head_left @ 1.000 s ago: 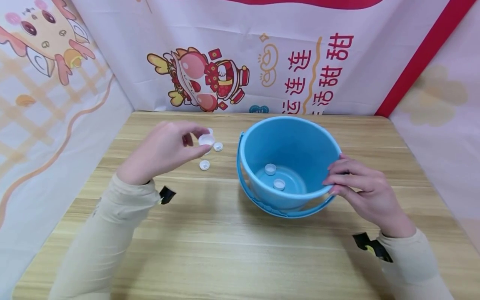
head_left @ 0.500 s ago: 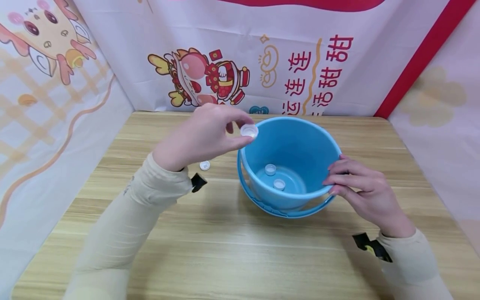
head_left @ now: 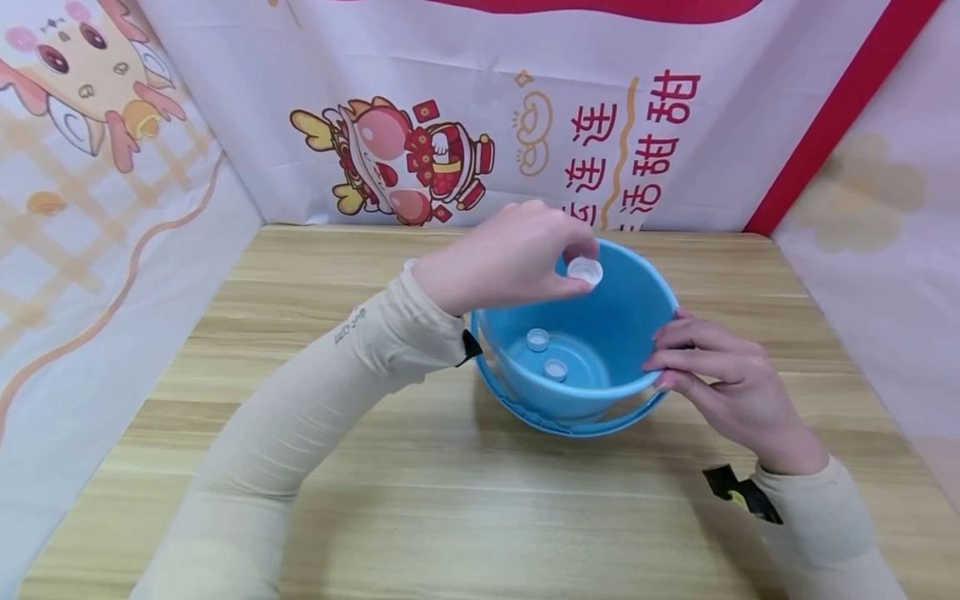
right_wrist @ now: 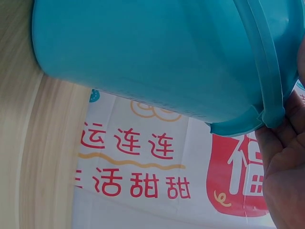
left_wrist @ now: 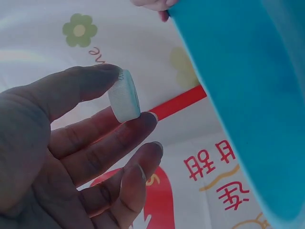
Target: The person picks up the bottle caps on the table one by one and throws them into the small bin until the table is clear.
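Note:
My left hand (head_left: 517, 258) pinches a white bottle cap (head_left: 585, 271) between thumb and fingers, over the mouth of the blue bucket (head_left: 630, 333). In the left wrist view the ridged side of the cap (left_wrist: 125, 97) shows between thumb and fingertips, with the bucket wall (left_wrist: 238, 71) to the right. My right hand (head_left: 723, 383) grips the bucket's right rim, fingers over the edge. The right wrist view shows that hand (right_wrist: 286, 162) by the handle joint. On the bucket's floor lie two more white caps, one farther back (head_left: 537, 339) and one nearer (head_left: 555, 370).
The bucket stands on a wood-grain table (head_left: 480, 517), its blue handle (head_left: 577, 431) hanging down at the front. Part of a white cap (head_left: 410, 264) shows behind my left wrist. A printed cloth (head_left: 450, 50) hangs behind the table.
My left hand has carried the pinched cap rightward from the caps on the table to over the bucket. My right hand keeps its grip on the rim.

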`<state>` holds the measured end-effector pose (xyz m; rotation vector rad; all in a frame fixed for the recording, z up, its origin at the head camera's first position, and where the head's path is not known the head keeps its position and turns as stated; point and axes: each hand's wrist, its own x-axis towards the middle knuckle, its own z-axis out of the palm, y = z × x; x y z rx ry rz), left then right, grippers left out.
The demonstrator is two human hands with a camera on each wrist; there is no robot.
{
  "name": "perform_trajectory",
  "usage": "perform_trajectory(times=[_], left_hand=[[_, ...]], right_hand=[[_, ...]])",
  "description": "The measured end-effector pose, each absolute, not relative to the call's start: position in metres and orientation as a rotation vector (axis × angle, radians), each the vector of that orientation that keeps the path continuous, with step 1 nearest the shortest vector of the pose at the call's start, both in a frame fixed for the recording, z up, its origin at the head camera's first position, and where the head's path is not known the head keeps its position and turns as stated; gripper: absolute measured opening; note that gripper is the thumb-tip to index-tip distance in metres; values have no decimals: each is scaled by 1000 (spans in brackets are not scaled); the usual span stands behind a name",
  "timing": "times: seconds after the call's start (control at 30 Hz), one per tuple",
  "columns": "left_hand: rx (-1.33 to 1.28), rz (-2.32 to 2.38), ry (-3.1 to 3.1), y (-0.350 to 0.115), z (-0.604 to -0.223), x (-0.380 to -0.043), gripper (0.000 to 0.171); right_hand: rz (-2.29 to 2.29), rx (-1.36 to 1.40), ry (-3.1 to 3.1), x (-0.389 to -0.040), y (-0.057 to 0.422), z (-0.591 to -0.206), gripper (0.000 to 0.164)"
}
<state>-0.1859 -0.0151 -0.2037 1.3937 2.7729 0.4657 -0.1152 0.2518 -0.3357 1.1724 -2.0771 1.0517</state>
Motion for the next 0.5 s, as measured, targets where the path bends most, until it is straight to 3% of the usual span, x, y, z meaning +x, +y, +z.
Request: perform_trajectory(times=[0.33,0.5], left_hand=[[1341,309,2735,5,-209,-191,36],[1314,290,2725,3,-212,-192,47]], right_hand=[[1037,1186,-2071,-116,251,-337,39],[1043,1190,-2060,-116,251,-338,39]])
